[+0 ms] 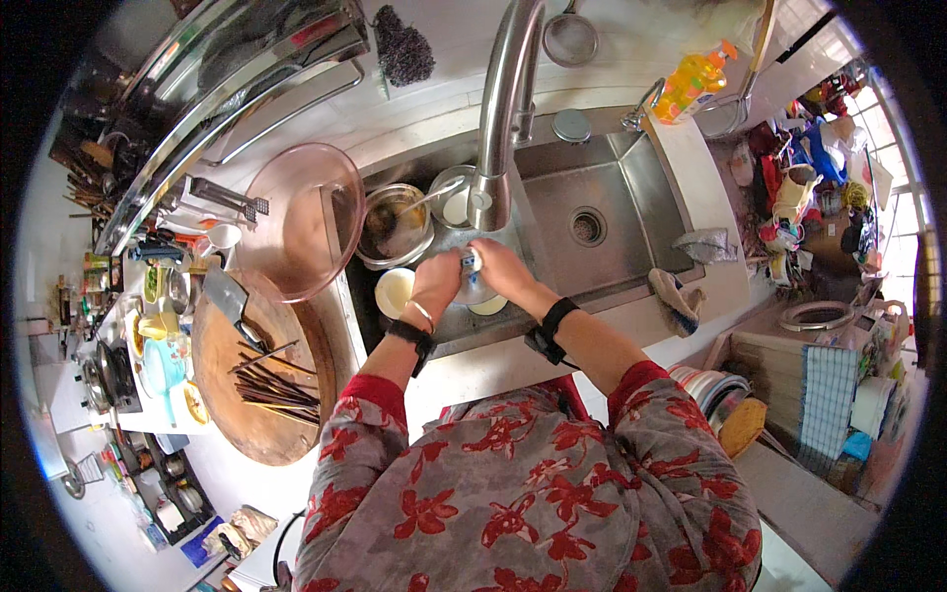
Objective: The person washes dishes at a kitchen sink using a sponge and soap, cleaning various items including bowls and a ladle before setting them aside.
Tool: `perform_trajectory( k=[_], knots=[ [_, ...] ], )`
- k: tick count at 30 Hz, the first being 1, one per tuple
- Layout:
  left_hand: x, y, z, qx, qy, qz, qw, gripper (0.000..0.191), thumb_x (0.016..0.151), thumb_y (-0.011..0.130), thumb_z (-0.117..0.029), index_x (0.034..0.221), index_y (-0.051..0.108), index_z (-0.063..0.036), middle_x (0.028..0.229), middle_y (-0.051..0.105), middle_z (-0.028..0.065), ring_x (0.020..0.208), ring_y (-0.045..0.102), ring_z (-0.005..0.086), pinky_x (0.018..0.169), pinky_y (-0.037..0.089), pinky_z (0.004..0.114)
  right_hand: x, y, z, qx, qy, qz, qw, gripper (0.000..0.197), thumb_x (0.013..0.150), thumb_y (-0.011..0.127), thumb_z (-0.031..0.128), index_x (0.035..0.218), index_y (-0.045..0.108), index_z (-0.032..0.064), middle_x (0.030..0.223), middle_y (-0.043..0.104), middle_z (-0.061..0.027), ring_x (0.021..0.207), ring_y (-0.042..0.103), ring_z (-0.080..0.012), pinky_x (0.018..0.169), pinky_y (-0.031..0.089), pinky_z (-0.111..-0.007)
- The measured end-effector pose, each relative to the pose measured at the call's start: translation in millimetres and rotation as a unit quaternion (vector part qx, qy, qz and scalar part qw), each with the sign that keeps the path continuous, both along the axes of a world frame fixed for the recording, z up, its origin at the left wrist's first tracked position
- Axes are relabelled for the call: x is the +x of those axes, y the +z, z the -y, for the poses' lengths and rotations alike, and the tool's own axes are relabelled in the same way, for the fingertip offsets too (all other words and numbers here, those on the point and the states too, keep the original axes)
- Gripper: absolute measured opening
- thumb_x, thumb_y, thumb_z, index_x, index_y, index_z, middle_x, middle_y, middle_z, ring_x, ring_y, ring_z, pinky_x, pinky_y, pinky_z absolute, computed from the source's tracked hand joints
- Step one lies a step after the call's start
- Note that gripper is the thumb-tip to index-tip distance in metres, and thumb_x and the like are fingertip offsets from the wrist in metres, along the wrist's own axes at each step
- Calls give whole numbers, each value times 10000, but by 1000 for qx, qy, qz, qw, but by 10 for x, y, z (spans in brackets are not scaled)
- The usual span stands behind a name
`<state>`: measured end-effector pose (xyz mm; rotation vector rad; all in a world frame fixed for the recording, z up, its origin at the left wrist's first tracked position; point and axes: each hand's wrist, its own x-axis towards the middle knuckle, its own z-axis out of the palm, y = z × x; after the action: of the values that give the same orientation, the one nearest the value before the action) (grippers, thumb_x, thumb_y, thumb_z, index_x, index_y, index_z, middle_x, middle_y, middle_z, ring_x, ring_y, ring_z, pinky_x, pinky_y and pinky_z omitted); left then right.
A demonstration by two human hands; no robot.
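Note:
Over the left basin of a steel double sink, my left hand and my right hand meet at a small white item with blue marks, perhaps a bowl or cup. Both hands have their fingers closed around its upper part. A steel faucet hangs just above them. Behind my left hand are a metal pot with murky contents and a bowl with a spoon across it. A cream-coloured bowl sits beside my left hand. Another pale bowl is partly hidden below my hands.
The right basin has a round drain. On the left, a large clear pinkish bowl overlaps a round wooden board bearing a cleaver and chopsticks. Cloths and yellow soap are right.

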<state>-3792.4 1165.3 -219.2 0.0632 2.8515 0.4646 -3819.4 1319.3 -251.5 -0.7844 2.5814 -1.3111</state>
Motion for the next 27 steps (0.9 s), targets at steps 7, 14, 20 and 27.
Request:
perform_trajectory(
  k=[7, 14, 20, 27],
  knots=[
    [343, -510, -239, 215, 256, -114, 936, 408, 923, 461, -356, 871, 607, 21, 650, 597, 225, 599, 601, 377, 492, 439, 446, 298, -312, 92, -280, -319, 461, 780, 561, 874, 543, 405, 1104, 510, -106, 967, 608, -190, 863, 582, -281, 743, 439, -393],
    [280, -329, 100, 258, 283, 63, 922, 471, 882, 487, -427, 817, 635, 15, 720, 623, 207, 660, 625, 327, 521, 474, 401, 352, -84, 42, -81, -236, 271, 929, 459, 889, 511, 297, 1094, 488, -113, 912, 614, -237, 877, 602, -345, 749, 457, -432],
    [24, 193, -70, -40, -100, -32, 994, 175, 849, 466, -171, 878, 562, -29, 764, 634, 207, 732, 631, 385, 648, 496, 491, 20, -1, 18, 44, 37, 5, 998, 325, 797, 517, 48, 1114, 500, -23, 965, 579, -283, 895, 576, -396, 759, 461, -444],
    [306, -182, -50, 185, 199, -105, 957, 287, 900, 453, -240, 958, 579, 10, 732, 601, 268, 714, 602, 425, 620, 473, 500, 265, -67, -64, -331, -188, 442, 812, 364, 892, 551, 286, 1078, 525, -26, 912, 618, -141, 787, 614, -241, 626, 491, -382]
  ],
)
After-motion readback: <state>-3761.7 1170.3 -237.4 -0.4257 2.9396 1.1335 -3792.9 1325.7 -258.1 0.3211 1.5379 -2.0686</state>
